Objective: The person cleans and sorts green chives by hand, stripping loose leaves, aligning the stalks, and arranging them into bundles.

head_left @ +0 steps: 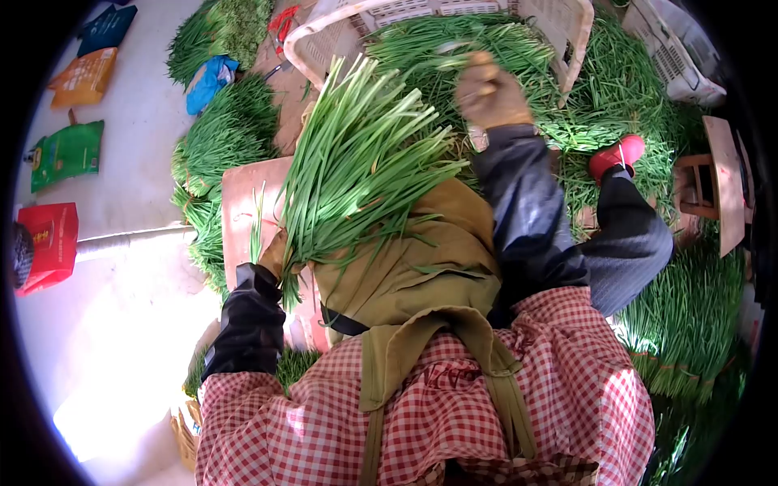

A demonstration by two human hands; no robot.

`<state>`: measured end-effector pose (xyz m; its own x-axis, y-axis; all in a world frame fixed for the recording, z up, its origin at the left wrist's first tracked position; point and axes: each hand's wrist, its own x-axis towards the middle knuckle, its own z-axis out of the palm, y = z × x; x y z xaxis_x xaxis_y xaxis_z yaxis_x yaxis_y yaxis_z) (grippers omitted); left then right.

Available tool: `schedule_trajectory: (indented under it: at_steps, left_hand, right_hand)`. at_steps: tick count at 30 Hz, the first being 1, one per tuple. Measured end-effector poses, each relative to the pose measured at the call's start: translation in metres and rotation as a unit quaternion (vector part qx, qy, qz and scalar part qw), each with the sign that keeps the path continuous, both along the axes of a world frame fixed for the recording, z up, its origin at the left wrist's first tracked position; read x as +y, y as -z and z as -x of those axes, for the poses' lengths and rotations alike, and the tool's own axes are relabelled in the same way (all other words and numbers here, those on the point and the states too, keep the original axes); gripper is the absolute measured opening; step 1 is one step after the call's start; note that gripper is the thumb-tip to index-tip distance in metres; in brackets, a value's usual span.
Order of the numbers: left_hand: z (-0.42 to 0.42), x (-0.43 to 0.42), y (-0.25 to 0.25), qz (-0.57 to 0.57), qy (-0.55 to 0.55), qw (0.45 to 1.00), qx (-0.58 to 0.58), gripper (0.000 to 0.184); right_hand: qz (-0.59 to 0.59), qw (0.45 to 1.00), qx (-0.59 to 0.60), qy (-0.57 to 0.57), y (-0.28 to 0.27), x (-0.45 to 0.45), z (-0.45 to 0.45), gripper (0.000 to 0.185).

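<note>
A large loose bunch of garlic chives (356,170) lies over my lap and a pinkish board, its pale cut ends pointing away from me. My gloved left hand (275,253) is closed at the leafy end of this bunch, partly hidden by the leaves. A few stray blades stand up beside it. My gloved right hand (490,93) is raised to the right of the bunch, near the white crate. Its fingers look curled, though motion blurs them. Beside the fingertips is a pale smear that I cannot make out. An olive apron (413,259) covers my lap.
A white plastic crate (324,44) at the top surrounds more chives. Piled chives (227,121) line the left side, with a blue bag (212,83) among them. More bundles (689,324) lie at right, near a wooden stool (725,186). A red shoe (616,158) rests among chives.
</note>
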<state>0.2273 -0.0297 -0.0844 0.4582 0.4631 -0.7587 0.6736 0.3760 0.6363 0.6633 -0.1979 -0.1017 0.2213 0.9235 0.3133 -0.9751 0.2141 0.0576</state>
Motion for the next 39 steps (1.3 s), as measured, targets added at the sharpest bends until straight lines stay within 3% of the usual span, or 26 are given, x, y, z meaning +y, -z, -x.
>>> schedule_trajectory:
  at_steps: [2, 3, 4, 5, 6, 7, 9, 11, 14, 16, 20, 21, 24, 25, 30, 36, 38, 39]
  left_hand:
    - [-0.016, -0.013, -0.019, 0.073, -0.078, 0.994, 0.01, 0.037]
    - [-0.014, -0.012, -0.014, 0.073, -0.079, 0.994, 0.006, 0.037]
    - [-0.01, -0.009, -0.007, 0.061, -0.079, 0.995, 0.031, 0.038]
    - [-0.01, -0.004, -0.001, 0.048, -0.078, 0.994, 0.052, 0.039]
    - [-0.013, -0.004, -0.001, 0.048, -0.079, 0.995, 0.049, 0.039]
    - [-0.016, -0.006, -0.003, 0.047, -0.079, 0.994, 0.053, 0.04]
    - [-0.018, -0.005, -0.01, 0.072, -0.068, 0.994, 0.04, 0.04]
    - [-0.016, -0.005, -0.009, 0.06, -0.065, 0.995, 0.052, 0.039]
    - [-0.024, -0.01, -0.015, 0.038, -0.046, 0.997, 0.054, 0.043]
    - [-0.029, -0.018, -0.022, 0.053, -0.091, 0.994, 0.016, 0.05]
    - [-0.026, -0.017, -0.02, 0.048, -0.145, 0.987, 0.046, 0.064]
    - [-0.025, -0.016, -0.026, 0.038, -0.07, 0.995, 0.063, 0.067]
    - [-0.018, -0.008, -0.011, 0.044, -0.085, 0.994, 0.051, 0.067]
    - [-0.012, -0.002, -0.013, 0.09, -0.04, 0.995, 0.002, 0.048]
    - [-0.014, -0.001, -0.012, 0.091, -0.066, 0.993, 0.015, 0.059]
    - [-0.017, -0.006, -0.015, 0.082, -0.092, 0.992, 0.008, 0.066]
    - [-0.024, -0.015, -0.02, 0.07, -0.105, 0.992, -0.013, 0.066]
    - [-0.034, -0.024, -0.031, 0.065, -0.119, 0.991, -0.021, 0.059]
  right_hand:
    - [0.191, 0.962, -0.04, 0.19, 0.029, -0.03, -0.048, 0.015]
    - [0.189, 0.963, -0.043, 0.189, 0.038, -0.04, -0.056, 0.015]
    - [0.371, 0.884, -0.209, 0.193, 0.043, -0.05, -0.061, 0.017]
    - [0.526, 0.746, -0.361, 0.19, 0.047, -0.058, -0.065, 0.018]
    - [0.649, 0.558, -0.488, 0.173, 0.048, -0.064, -0.064, 0.02]
    - [0.627, 0.56, -0.498, 0.211, 0.008, -0.054, -0.034, 0.021]
    - [0.444, 0.693, -0.524, 0.22, -0.035, -0.042, 0.01, 0.016]
    - [0.374, 0.756, -0.516, 0.148, -0.061, -0.012, 0.052, 0.019]
    - [0.384, 0.758, -0.523, 0.066, -0.063, 0.039, 0.09, 0.023]
    - [0.375, 0.796, -0.47, 0.07, -0.048, 0.063, 0.1, 0.022]
    - [0.368, 0.785, -0.497, 0.039, -0.04, 0.065, 0.096, 0.021]
    - [0.376, 0.774, -0.508, 0.034, -0.042, 0.061, 0.097, 0.021]
    - [0.382, 0.785, -0.487, 0.02, -0.042, 0.055, 0.096, 0.021]
    - [0.387, 0.766, -0.514, 0.004, -0.045, 0.054, 0.094, 0.021]
    - [0.367, 0.731, -0.576, 0.009, -0.051, 0.045, 0.091, 0.023]
    - [0.346, 0.805, -0.481, -0.036, -0.056, 0.027, 0.08, 0.024]
    - [0.29, 0.881, -0.368, -0.065, -0.052, 0.023, 0.074, 0.023]
    - [0.307, 0.884, -0.347, -0.066, -0.053, 0.024, 0.075, 0.022]
